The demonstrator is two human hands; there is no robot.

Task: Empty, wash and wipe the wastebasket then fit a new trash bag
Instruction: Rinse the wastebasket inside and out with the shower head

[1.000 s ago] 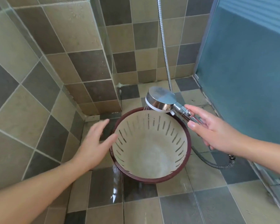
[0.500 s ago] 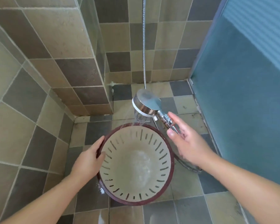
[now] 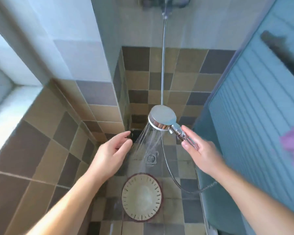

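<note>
Risk of spraying past round cream slotted wastebasket (image 3: pixel 141 197) at lower centre: chrome shower head (image 3: pixel 162 118) clasped by right hand (image 3: pixel 200 155); left hand (image 3: pixel 111 153) loosely curled, empty.

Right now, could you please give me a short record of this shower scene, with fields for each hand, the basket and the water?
left hand: raised, fingers loosely curled, holding nothing
right hand: holds the shower head by its handle
water: spraying down and to the left from the head
wastebasket: upright on the tiled floor, wet inside, neither hand on it
hose: loops down beside the basket
floor drain: beyond the basket
</note>
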